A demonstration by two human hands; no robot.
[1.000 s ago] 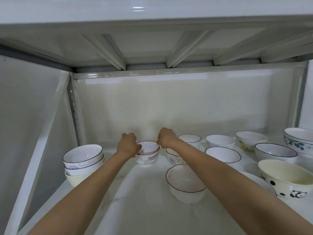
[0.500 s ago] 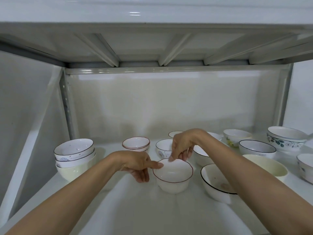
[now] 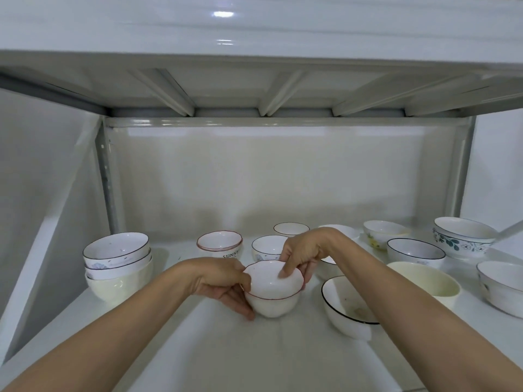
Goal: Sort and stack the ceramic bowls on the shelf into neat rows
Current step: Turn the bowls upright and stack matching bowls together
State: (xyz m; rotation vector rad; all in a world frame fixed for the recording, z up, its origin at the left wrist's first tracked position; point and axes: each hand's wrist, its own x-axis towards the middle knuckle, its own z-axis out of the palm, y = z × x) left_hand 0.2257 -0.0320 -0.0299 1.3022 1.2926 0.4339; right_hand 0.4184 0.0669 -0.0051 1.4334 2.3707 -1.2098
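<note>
- Red-rimmed white bowl (image 3: 273,287): one; scalloped rim with a thin red line, plain glossy white inside and out; at the centre of the white shelf (image 3: 198,349), between both hands
- Left hand (image 3: 223,284): fingers curled round the bowl's left wall and under its side, thumb at the rim
- Right hand (image 3: 304,254): pinches the far rim, thumb inside the bowl, fingers down its outer far side
- Stack of three bowls (image 3: 119,264): far left; two dark-rimmed white ones nested in a cream one
- Pink-rimmed bowls (image 3: 220,242): two, nested; lower one lettered "SUNNY"; far, left of centre
- Small white bowls: two behind the hands, one (image 3: 268,247) nearer and one (image 3: 291,229) at the back
- Black-rimmed bowls: two at right; one near (image 3: 346,306) with specks inside, one farther (image 3: 414,251)
- Cream bowl (image 3: 424,281): one, right of centre
- Blue-floral bowls (image 3: 464,236): nested pair, far right
</note>
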